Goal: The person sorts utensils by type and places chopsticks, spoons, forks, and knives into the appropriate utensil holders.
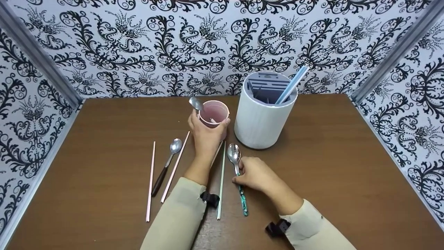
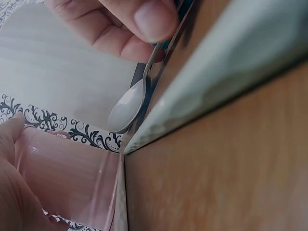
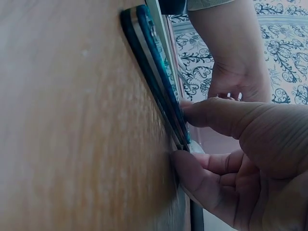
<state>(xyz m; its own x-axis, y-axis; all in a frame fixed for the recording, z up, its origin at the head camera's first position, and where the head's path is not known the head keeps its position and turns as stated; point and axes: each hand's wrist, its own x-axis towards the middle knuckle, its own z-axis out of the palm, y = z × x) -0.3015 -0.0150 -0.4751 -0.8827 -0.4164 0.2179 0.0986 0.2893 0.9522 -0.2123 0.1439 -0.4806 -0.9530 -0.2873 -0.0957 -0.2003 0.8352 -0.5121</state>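
Observation:
My left hand (image 1: 207, 137) grips a pink cup (image 1: 215, 106) standing on the table. A metal spoon-like head (image 1: 196, 103) sticks up past the cup's rim beside the fingers, and a small pale end shows inside the cup. My right hand (image 1: 258, 173) pinches a spoon with a teal patterned handle (image 1: 243, 203) between thumb and forefinger, near where handle meets neck. Its shiny bowl (image 2: 129, 108) points away from me, towards the white holder. In the right wrist view the handle (image 3: 156, 72) runs close over the wood.
Behind my right hand stands a white cylindrical holder (image 1: 260, 121) with grey dividers and light blue sticks (image 1: 292, 85). Left lie two pink chopsticks (image 1: 151, 180) and a dark-handled spoon (image 1: 176, 146). A pale green chopstick (image 1: 222, 180) lies between my arms. Patterned walls (image 1: 208, 45) enclose the table.

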